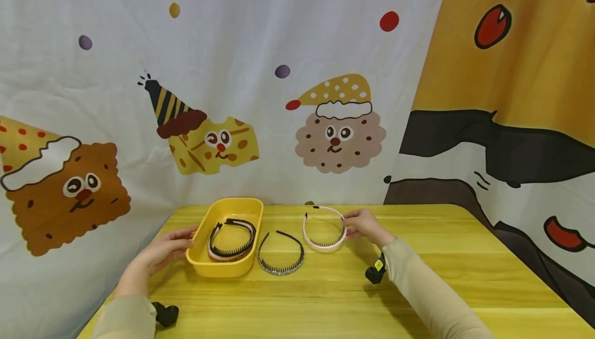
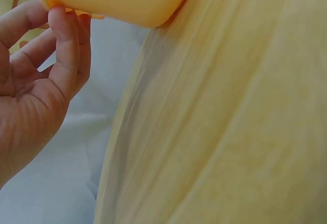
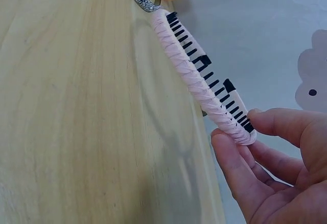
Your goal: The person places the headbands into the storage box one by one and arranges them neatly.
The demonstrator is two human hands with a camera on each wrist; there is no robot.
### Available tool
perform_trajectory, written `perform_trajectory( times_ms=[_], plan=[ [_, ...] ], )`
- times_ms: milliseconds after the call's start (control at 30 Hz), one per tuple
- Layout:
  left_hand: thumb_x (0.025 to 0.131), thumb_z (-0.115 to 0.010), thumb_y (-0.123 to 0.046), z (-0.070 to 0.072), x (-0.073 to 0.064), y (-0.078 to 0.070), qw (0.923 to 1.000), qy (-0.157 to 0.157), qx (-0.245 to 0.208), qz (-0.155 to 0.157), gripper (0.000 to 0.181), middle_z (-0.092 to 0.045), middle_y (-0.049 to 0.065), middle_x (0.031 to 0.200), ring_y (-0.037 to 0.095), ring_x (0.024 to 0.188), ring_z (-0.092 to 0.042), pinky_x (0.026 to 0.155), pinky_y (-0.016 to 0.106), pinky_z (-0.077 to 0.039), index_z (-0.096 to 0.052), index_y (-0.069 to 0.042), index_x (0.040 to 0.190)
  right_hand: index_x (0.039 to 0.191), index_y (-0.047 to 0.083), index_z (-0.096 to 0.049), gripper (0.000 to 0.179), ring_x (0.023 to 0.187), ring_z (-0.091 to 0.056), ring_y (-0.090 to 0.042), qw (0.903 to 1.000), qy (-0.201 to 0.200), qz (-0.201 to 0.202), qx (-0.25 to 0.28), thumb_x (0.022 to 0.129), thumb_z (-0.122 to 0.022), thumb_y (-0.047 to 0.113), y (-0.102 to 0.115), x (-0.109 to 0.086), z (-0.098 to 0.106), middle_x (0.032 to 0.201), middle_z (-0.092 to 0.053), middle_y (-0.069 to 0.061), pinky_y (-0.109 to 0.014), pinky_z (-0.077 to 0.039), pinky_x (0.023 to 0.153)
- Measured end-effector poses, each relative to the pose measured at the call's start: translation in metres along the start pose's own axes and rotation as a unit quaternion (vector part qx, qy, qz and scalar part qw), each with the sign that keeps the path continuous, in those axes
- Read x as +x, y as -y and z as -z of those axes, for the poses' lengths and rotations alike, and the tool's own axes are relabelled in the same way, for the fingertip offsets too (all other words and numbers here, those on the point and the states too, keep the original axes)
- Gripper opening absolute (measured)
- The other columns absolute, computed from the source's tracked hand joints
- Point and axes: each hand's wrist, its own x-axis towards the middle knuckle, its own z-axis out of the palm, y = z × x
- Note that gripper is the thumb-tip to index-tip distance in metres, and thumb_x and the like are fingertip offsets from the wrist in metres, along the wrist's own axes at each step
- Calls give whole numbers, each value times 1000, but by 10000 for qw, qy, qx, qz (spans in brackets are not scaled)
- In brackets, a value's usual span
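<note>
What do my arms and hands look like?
Your left sleeve and right sleeve are pale beige. Each has a small black camera at the wrist; the right camera has a yellow patch. Your left hand and right hand are gloveless.

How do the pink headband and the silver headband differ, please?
The pink headband looks wrapped in pale, ridged material, while the silver headband has a speckled, glittery front. The right hand pinches the pink headband clear of the table; the silver headband rests on the table, beside the yellow tray. Both are open curves with dark inner teeth.
</note>
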Motion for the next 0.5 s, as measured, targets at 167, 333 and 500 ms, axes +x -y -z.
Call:
perform_trajectory(
  times_ms=[167,333,500],
  plan=[
    [99,-55,-11,1,0,0,9999,116,-8,-87,66,-33,34,145,13,104,-61,84,31,-53,-19,11,149,125,-17,-54,39,61,-67,-19,10000,-41,36,-4,92,-61,3,-2,0,1,103,-64,-33,-42,-58,68],
    [100,-54,-10,2,0,1,9998,191,-22,-114,64,-36,32,144,13,105,-61,84,30,-52,-18,12,149,125,-18,-54,40,62,-66,-18,9999,-1,91,86,91,-62,3,-3,0,0,102,-64,-33,-44,-57,70],
    [100,-52,-10,3,1,1,9995,267,-4,-163,64,-34,33,145,14,106,-61,85,30,-52,-17,13,149,126,-18,-52,42,65,-67,-19,9998,86,131,144,91,-61,3,-6,0,-1,103,-63,-33,-41,-57,69]
  ],
)
